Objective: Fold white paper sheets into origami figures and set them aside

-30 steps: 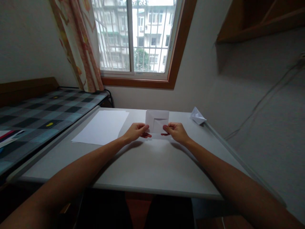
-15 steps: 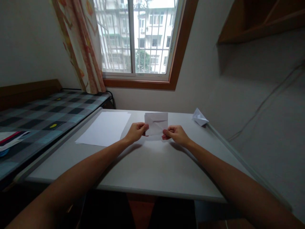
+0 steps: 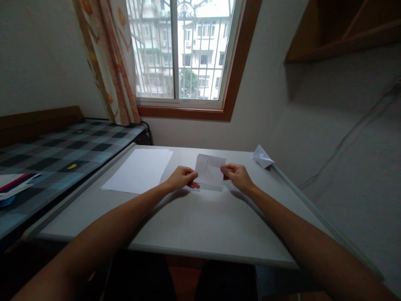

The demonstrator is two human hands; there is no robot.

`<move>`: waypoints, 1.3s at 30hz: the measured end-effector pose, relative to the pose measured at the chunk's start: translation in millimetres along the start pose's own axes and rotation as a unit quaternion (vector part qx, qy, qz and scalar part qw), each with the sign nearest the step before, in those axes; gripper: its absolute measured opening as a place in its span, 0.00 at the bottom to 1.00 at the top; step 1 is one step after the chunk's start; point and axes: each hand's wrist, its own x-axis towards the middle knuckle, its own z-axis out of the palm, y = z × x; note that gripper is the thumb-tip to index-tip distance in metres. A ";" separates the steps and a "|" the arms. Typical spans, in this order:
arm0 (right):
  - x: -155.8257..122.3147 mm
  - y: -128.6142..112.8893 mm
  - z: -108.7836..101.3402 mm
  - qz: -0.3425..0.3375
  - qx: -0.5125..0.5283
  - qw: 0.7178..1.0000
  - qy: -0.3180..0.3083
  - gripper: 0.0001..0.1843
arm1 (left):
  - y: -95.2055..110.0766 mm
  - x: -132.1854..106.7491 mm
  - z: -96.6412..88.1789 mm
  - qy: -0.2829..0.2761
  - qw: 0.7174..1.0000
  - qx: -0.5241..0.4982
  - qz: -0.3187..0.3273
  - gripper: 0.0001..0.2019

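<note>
A folded white paper [image 3: 209,172] is held just above the grey table [image 3: 200,225], near its middle. My left hand [image 3: 181,178] pinches the paper's left edge, fingers closed. At the upper right corner of the paper my right hand [image 3: 238,176] pinches it too. The paper shows crease lines and tilts slightly toward the right.
A flat white sheet [image 3: 139,170] lies on the table to the left of my hands. A small folded paper boat [image 3: 262,156] sits at the far right by the wall. A checked bed [image 3: 50,154] lies to the left, a window [image 3: 184,50] behind.
The folded paper has dropped lower toward the table and turned a little. My right hand has shifted up to its right corner; my left hand stays at its left edge.
</note>
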 end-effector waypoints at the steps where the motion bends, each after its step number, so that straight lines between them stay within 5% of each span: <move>1: 0.7 0.5 -1.0 -0.001 -0.006 1.000 0.008 0.24 | 0.2 -1.0 0.6 -0.013 1.000 0.000 -0.011 0.16; 5: -1.0 -0.4 -0.9 -0.012 -0.028 1.000 0.005 0.23 | 2.7 -4.5 2.9 -0.034 0.999 -0.013 0.004 0.16; 13: -4.6 -3.1 4.3 0.004 0.024 0.999 -0.030 0.23 | 1.2 -1.3 1.8 0.042 0.995 0.027 0.082 0.16; 22: -3.7 -3.1 4.9 -0.022 0.009 1.000 0.015 0.22 | 2.9 -4.9 2.8 0.030 0.997 -0.019 0.062 0.18; 29: -6.4 -6.1 7.4 -0.006 0.028 0.999 -0.019 0.21 | 5.4 -2.1 3.4 0.113 0.991 -0.028 0.072 0.14; 39: -4.4 -2.5 7.2 -0.025 0.006 1.000 0.013 0.21 | 7.2 -3.2 3.0 0.091 0.992 -0.033 0.075 0.14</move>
